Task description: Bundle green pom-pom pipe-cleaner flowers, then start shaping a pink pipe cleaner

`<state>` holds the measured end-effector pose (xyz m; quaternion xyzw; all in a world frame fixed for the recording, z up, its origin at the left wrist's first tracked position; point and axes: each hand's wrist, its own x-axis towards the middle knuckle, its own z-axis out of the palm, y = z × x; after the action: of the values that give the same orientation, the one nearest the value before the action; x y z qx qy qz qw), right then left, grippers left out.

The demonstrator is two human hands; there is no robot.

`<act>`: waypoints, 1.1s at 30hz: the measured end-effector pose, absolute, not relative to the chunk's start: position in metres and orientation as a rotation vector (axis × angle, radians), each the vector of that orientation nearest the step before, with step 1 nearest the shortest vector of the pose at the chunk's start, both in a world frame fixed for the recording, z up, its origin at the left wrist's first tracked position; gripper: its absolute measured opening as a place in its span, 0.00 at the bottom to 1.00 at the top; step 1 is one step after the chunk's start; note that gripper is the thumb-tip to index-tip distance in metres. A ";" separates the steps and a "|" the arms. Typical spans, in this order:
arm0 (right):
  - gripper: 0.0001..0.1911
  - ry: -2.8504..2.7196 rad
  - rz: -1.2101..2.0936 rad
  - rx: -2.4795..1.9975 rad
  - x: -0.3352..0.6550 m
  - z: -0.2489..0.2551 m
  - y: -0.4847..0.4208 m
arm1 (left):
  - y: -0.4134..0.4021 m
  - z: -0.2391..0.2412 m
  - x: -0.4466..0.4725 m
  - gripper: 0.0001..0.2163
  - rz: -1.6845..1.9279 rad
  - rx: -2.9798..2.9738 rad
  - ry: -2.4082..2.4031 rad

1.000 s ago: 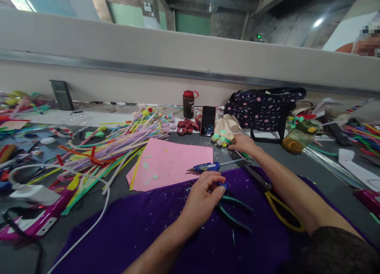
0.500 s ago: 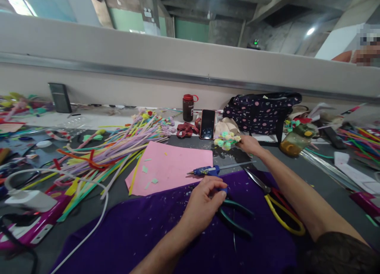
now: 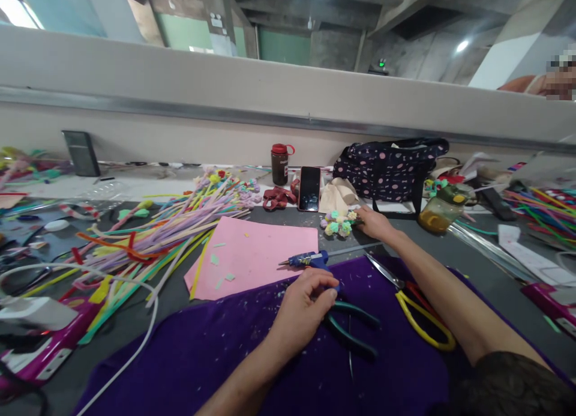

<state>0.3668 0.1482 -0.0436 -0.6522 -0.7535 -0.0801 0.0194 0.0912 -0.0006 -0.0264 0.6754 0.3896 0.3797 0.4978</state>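
Note:
My right hand (image 3: 374, 224) reaches to the back of the table, its fingers closed at the stem end of a small bunch of pastel pipe-cleaner flowers (image 3: 338, 223). The bunch is low over the dark tabletop. My left hand (image 3: 308, 302) is curled, thumb and fingertips together, just below a blue glue gun (image 3: 306, 260). Something blue shows at its fingertips; what it grips is mostly hidden. The gun lies with its nozzle to the left over pink sheets (image 3: 256, 248), a glue stick behind it. Green-handled pliers (image 3: 355, 344) lie beside my left hand on purple cloth (image 3: 216, 350).
Scissors (image 3: 423, 320) with yellow and red handles lie under my right forearm. A pile of pipe cleaners (image 3: 180, 224) spreads at the left, near a white cable (image 3: 150, 326). Along the back stand a bottle (image 3: 279, 167), a phone (image 3: 309, 189), a patterned bag (image 3: 391, 170) and a jar (image 3: 438, 215).
My right hand has lowered the flower bunch slightly toward the tabletop, and its flowers have turned. My left hand keeps its place by the glue gun. The whole view has shifted a little.

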 end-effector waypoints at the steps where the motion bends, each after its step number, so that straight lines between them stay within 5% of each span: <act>1: 0.21 -2.322 -0.264 -2.038 0.367 -0.041 0.145 | -0.001 -0.026 0.091 0.07 0.921 1.636 0.942; 7: 0.17 -2.297 -0.313 -2.069 0.355 -0.023 0.101 | -0.002 -0.024 0.089 0.07 0.942 1.640 0.927; 17: 0.13 -2.554 0.096 -1.754 0.270 -0.022 0.001 | 0.003 -0.030 0.086 0.10 0.974 1.536 0.921; 25: 0.18 -2.319 0.071 -1.812 0.246 -0.035 -0.016 | 0.015 -0.031 0.022 0.16 1.091 1.619 1.189; 33: 0.19 -2.285 0.422 -1.665 0.263 -0.042 -0.007 | 0.035 -0.057 -0.010 0.14 1.080 1.832 1.557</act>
<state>0.2629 -0.0071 -0.0424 -0.5767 -0.7914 0.1461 0.1409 -0.0097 0.0353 -0.0566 0.6731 0.5719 0.3967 0.2502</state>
